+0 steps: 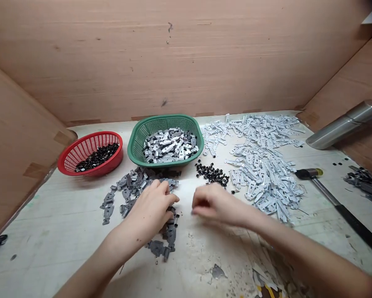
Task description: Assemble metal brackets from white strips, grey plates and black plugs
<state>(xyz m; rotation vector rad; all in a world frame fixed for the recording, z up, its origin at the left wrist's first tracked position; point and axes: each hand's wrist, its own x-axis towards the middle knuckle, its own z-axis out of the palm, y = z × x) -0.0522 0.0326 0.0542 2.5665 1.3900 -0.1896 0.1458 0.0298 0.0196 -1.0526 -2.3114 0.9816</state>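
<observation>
My left hand is over a pile of dark grey stamped metal pieces. Its thumb and forefinger are apart with nothing visible between them, while the palm hides part of the pile. To its right, my right hand is curled closed above bare table, slightly blurred. Whatever its fingertips may hold is hidden. Just behind that hand lies a heap of small black metal clips. A large spread of long, white-silver metal pieces covers the table further right.
A green basket of mixed metal pieces stands at the back, beside a red basket of black parts. On the right are a hammer, a metal tube and more dark pieces. Wooden panels enclose the table.
</observation>
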